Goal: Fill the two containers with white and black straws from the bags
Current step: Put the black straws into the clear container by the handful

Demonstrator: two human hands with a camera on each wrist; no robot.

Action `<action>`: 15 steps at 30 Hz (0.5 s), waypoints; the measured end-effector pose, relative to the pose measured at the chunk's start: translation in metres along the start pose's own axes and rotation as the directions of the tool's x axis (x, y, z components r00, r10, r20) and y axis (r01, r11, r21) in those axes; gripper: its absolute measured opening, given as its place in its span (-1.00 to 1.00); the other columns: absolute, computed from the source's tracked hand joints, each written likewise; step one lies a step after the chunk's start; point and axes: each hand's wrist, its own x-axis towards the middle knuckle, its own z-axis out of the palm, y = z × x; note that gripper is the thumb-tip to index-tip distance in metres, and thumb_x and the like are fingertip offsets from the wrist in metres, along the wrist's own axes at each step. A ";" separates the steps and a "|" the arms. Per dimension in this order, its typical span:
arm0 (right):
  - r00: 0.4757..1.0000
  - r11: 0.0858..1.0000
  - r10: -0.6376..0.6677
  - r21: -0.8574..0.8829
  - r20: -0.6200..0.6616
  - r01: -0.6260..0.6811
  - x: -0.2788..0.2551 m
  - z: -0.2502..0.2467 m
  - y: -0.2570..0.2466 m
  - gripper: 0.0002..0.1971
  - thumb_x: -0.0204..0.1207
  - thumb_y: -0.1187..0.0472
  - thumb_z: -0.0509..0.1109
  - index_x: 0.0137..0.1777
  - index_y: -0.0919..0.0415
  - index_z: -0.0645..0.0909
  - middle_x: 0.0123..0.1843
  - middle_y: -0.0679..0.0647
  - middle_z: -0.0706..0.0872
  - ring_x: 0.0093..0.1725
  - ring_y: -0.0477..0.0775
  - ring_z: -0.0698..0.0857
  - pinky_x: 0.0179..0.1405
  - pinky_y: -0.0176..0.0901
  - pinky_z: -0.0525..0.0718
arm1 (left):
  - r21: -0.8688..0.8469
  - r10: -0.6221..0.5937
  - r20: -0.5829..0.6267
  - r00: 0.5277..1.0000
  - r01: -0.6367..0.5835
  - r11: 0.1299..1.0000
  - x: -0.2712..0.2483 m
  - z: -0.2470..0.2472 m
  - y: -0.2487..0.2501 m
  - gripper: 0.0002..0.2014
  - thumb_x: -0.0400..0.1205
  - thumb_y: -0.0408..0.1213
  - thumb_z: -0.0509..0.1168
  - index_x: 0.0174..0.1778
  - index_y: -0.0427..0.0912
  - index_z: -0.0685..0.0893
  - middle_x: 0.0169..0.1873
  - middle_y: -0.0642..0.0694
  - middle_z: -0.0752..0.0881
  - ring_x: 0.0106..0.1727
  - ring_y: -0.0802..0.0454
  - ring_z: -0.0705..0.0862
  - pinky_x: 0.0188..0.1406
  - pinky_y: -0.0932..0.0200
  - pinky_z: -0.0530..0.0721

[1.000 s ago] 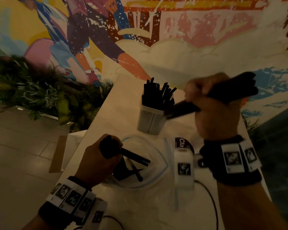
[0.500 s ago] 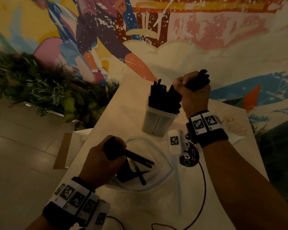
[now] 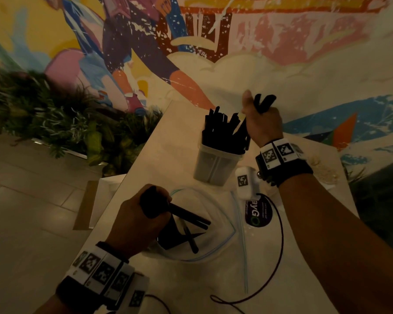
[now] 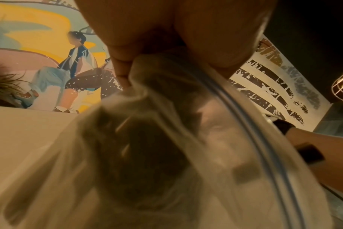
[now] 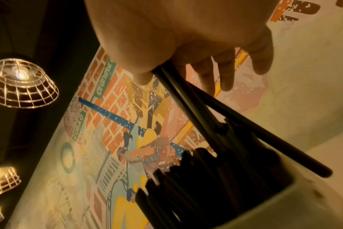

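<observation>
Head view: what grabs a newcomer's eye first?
The container at the table's middle, bristling with black straws, where the right hand lowers a few more. Nearer, the left hand grips a clear zip bag with some black straws left inside. Behind the table, a bright mural fills the wall.

Right hand [image 5: 186, 38] around black straws [image 5: 188, 105], their lower ends among those in the container [image 5: 313, 206].

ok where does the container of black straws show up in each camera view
Head: container of black straws right of centre, on the table.
Left wrist: not in it.
Right wrist: container lower right, straws standing up out of it.
Shared landmark: painted mural on the wall.
</observation>
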 end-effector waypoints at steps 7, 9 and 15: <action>0.970 0.980 -0.122 0.126 -0.208 0.151 0.009 -0.003 -0.008 -0.29 0.33 -0.53 0.18 -0.27 0.17 0.73 -0.20 0.15 0.81 -0.11 0.20 0.77 0.06 0.12 0.71 | 0.051 0.015 -0.009 1.000 -0.014 0.999 0.002 0.000 -0.001 -0.71 0.37 -0.49 0.46 -0.14 -0.01 0.67 -0.07 0.26 0.68 -0.07 0.33 0.65 -0.18 0.62 0.51; 0.946 0.967 -0.175 0.133 -0.271 0.217 0.012 -0.005 -0.013 -0.29 0.28 -0.52 0.19 -0.29 0.18 0.73 -0.28 0.14 0.80 -0.21 0.17 0.78 -0.03 0.15 0.74 | 0.040 0.018 -0.011 1.000 -0.018 0.999 0.002 0.000 -0.002 -0.74 0.38 -0.46 0.46 -0.14 -0.03 0.67 -0.08 0.25 0.68 -0.07 0.31 0.65 -0.17 0.61 0.52; 0.943 0.946 -0.244 0.160 -0.224 0.283 0.023 0.010 0.000 -0.60 0.35 -0.29 0.35 -0.37 0.05 0.68 -0.36 0.07 0.79 -0.29 0.15 0.78 -0.10 0.22 0.74 | 0.016 -0.010 -0.004 1.000 0.010 1.000 0.003 0.001 -0.003 -0.75 0.37 -0.41 0.45 -0.14 0.00 0.67 -0.09 0.23 0.70 -0.06 0.29 0.66 -0.17 0.62 0.52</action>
